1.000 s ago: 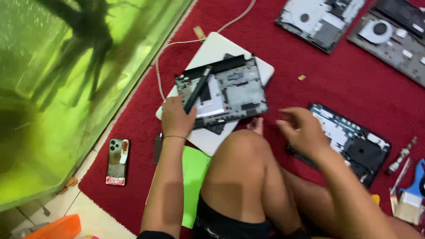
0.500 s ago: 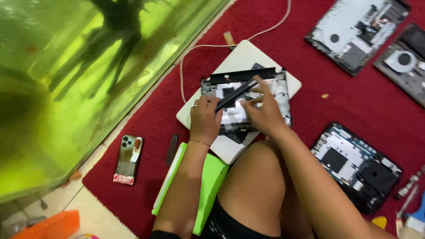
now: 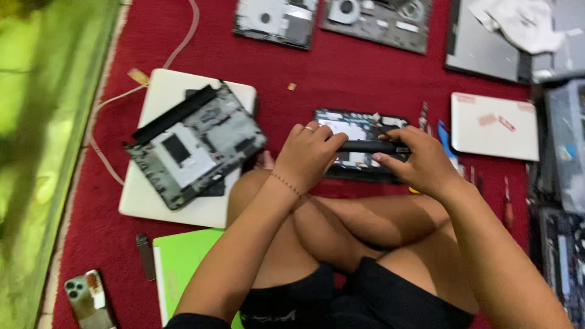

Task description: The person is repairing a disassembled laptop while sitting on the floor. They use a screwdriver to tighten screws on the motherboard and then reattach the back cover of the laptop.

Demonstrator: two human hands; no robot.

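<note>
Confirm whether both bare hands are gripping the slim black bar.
Yes: the left hand and right hand each grip an end of the slim black bar.

The scene is lit evenly by soft, fairly bright light, and only faint shadows are cast. The green tank (image 3: 42,152) at the left edge is smeared by motion blur. Slight softness is seen throughout.

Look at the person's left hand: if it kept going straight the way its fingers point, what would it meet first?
The left hand points rightward along the black bar it grips, so it would probably first meet the right hand holding the bar's other end. Depth looks similar, though one view cannot confirm it.
</note>
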